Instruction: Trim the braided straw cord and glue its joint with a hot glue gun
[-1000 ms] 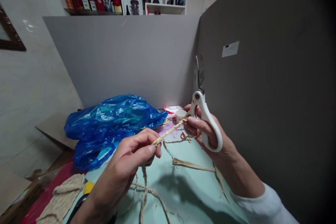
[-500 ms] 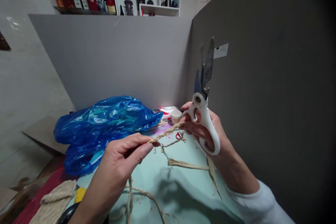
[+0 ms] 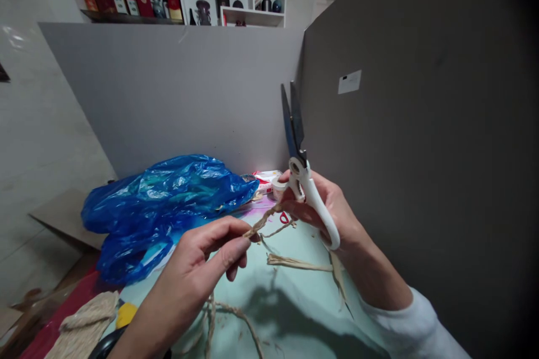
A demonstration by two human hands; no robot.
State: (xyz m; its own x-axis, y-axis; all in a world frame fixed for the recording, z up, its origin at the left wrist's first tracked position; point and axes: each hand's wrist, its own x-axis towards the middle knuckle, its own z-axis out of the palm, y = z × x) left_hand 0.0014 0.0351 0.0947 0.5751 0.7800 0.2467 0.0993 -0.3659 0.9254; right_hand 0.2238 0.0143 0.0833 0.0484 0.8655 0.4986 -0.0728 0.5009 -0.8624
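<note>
Taking the held stretch of cord as the clock's centre, with twelve straight ahead of the wearer, the braided straw cord (image 3: pixel 264 221) runs raised over the pale green desk (image 3: pixel 248 272) between the two hands. At seven to eight o'clock the left hand (image 3: pixel 213 255) has its grip closed, thumb and forefinger pinching the near end. At two o'clock the right hand (image 3: pixel 326 202) has its grip closed too, fingertips on the far end, and it also carries white-handled scissors (image 3: pixel 315 208), their slightly parted blades pointing to twelve. A crumpled blue plastic bag (image 3: pixel 168 193) lies between nine and ten, a small cup (image 3: pixel 278 189) stands near one, a straw bundle (image 3: pixel 297 262) lies at five, more cord (image 3: pixel 244 320) trails between six and seven, and a woven piece (image 3: pixel 84 328) lies at eight.
</note>
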